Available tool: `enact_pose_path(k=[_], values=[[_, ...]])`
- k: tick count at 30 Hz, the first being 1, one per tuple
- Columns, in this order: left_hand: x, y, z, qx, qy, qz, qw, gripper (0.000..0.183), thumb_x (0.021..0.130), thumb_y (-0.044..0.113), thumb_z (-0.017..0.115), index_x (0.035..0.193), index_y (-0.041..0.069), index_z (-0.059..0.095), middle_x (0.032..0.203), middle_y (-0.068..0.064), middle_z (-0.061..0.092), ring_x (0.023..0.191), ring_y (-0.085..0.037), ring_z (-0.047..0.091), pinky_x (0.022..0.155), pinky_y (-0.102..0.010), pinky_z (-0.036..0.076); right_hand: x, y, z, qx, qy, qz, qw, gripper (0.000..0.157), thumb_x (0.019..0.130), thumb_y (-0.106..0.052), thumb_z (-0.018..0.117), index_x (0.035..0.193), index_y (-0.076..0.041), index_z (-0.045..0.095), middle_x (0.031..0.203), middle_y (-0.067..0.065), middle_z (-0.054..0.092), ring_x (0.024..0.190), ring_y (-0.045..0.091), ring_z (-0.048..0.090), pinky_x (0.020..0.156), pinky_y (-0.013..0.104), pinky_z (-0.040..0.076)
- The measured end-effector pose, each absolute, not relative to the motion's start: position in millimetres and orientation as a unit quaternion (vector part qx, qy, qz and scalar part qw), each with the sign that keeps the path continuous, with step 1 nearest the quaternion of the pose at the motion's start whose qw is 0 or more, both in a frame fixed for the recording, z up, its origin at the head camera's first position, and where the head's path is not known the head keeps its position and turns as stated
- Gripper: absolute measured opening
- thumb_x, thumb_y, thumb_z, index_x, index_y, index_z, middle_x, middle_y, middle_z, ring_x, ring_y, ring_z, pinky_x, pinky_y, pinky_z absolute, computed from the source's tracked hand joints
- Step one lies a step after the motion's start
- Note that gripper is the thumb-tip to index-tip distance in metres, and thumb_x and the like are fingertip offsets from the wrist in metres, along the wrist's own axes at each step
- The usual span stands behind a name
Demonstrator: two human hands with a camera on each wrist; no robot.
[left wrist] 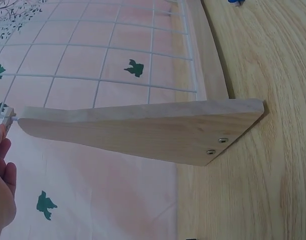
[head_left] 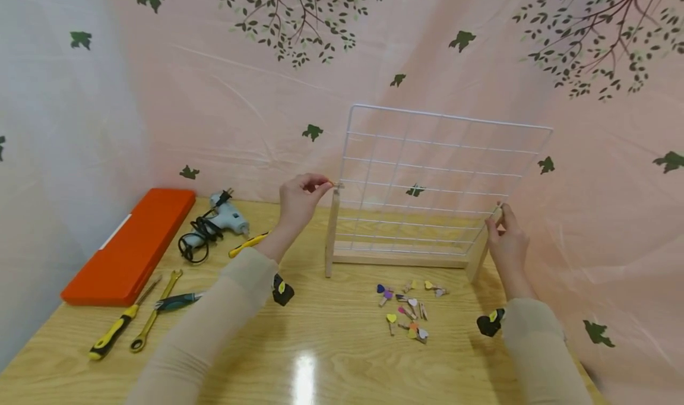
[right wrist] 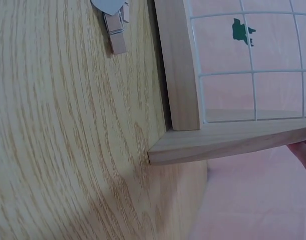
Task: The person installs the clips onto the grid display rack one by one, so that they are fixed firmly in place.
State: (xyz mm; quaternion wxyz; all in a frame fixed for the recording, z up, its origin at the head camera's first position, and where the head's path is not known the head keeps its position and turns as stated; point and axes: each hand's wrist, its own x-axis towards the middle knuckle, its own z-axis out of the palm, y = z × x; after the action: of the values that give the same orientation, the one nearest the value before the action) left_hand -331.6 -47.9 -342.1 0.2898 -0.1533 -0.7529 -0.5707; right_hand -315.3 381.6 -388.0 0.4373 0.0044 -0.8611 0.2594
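A white wire grid (head_left: 443,116) leans back in a wooden stand, between a left side post (head_left: 332,233) and a right side post (head_left: 477,258). My left hand (head_left: 300,200) pinches a small wooden clothespin (left wrist: 8,119) between thumb and fingers, at the grid's left edge just above the left post's top. A bit of orange shows at that clothespin in the head view. With fingers and thumb on either side, my right hand (head_left: 509,243) grips the upper end of the right post. Several small clothespins with coloured hearts (head_left: 412,302) lie on the table before the stand.
At the left lie an orange case (head_left: 133,244), a glue gun (head_left: 227,218) with its coiled black cord, a screwdriver (head_left: 112,334), a wrench (head_left: 155,319) and a teal-handled tool (head_left: 177,301). A yellow-handled tool (head_left: 248,244) lies partly behind the left forearm. Printed cloth (head_left: 240,126) hangs behind.
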Motion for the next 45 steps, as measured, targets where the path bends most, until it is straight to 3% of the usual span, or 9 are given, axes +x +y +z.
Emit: enact_pose_path(k=[12,15,18,21,25,28,34,40,45], values=[[-299.8,-36.8,-349.9,-0.197,-0.767,-0.517,0.325,0.027,0.077,0.022,0.069,0.101,0.01,0.064,0.087,-0.006,0.058,0.075,-0.019,0.051,0.06,-0.024,0.042,-315.2,378.3,-388.5,-0.004,-0.871,0.262,0.417,0.042,0.082,-0.01,0.063,0.123,-0.011,0.051,0.076,0.015,0.058,0.067,0.039,0.063,0.057,0.047,0.051],[-281.2,-18.6,-364.3,-0.255,-0.798,-0.479,0.261,0.031,0.077,0.024,0.069,0.104,0.012,0.063,0.086,0.0,0.057,0.077,-0.017,0.053,0.06,-0.025,0.045,-313.6,379.8,-387.3,-0.028,-0.878,0.272,0.393,0.047,0.083,-0.013,0.062,0.127,-0.011,0.046,0.095,0.02,0.063,0.075,0.039,0.063,0.054,0.04,0.053],[-269.7,-0.5,-384.4,-0.295,-0.835,-0.43,0.174,0.035,0.077,0.027,0.069,0.109,0.014,0.061,0.091,0.002,0.059,0.082,-0.014,0.054,0.064,-0.025,0.047,-310.9,382.2,-387.8,-0.04,-0.884,0.292,0.363,0.051,0.083,-0.014,0.061,0.13,-0.009,0.041,0.111,0.025,0.058,0.084,0.039,0.062,0.051,0.018,0.05],[-265.0,13.4,-403.5,-0.324,-0.851,-0.406,0.081,0.038,0.078,0.023,0.069,0.113,0.012,0.059,0.098,-0.002,0.06,0.088,-0.017,0.055,0.072,-0.027,0.048,-308.0,384.8,-393.8,-0.038,-0.887,0.311,0.339,0.047,0.084,-0.014,0.06,0.126,-0.006,0.042,0.108,0.025,0.059,0.085,0.039,0.062,0.053,0.003,0.037],[-267.2,27.9,-429.4,-0.343,-0.862,-0.373,-0.018,0.037,0.078,0.018,0.069,0.112,0.008,0.059,0.101,-0.005,0.061,0.089,-0.017,0.056,0.076,-0.024,0.047,-304.1,387.9,-406.9,-0.027,-0.898,0.313,0.307,0.034,0.088,-0.018,0.055,0.115,-0.001,0.044,0.105,0.029,0.058,0.085,0.042,0.06,0.061,0.025,0.052],[-269.4,37.2,-444.6,-0.343,-0.866,-0.36,-0.057,0.035,0.077,0.016,0.07,0.11,0.009,0.06,0.099,-0.005,0.061,0.085,-0.014,0.057,0.072,-0.019,0.046,-301.8,390.9,-416.2,-0.02,-0.914,0.281,0.291,0.03,0.089,-0.02,0.052,0.109,0.001,0.043,0.099,0.032,0.059,0.078,0.045,0.06,0.061,0.049,0.051],[-272.6,49.1,-453.8,-0.34,-0.869,-0.352,-0.075,0.031,0.077,0.012,0.069,0.107,0.007,0.062,0.098,-0.005,0.061,0.081,-0.011,0.059,0.068,-0.014,0.046,-302.8,395.0,-427.7,0.002,-0.92,0.224,0.322,0.026,0.085,-0.015,0.057,0.097,0.002,0.041,0.072,0.027,0.059,0.065,0.042,0.06,0.047,0.048,0.048],[-278.1,54.6,-454.9,-0.336,-0.89,-0.306,-0.036,0.01,0.077,0.015,0.07,0.084,0.011,0.066,0.078,0.004,0.063,0.071,-0.004,0.054,0.064,-0.013,0.044,-304.6,393.4,-426.5,-0.004,-0.919,0.254,0.301,0.029,0.086,-0.015,0.056,0.105,0.001,0.042,0.085,0.033,0.06,0.072,0.044,0.061,0.053,0.049,0.05],[-281.1,55.7,-457.2,-0.335,-0.895,-0.293,-0.027,0.006,0.077,0.016,0.069,0.074,0.014,0.065,0.068,0.01,0.057,0.064,-0.002,0.048,0.059,-0.013,0.04,-305.2,394.8,-424.5,-0.016,-0.912,0.329,0.246,0.042,0.087,-0.023,0.056,0.12,-0.004,0.036,0.099,0.033,0.057,0.079,0.043,0.06,0.049,0.033,0.052]])
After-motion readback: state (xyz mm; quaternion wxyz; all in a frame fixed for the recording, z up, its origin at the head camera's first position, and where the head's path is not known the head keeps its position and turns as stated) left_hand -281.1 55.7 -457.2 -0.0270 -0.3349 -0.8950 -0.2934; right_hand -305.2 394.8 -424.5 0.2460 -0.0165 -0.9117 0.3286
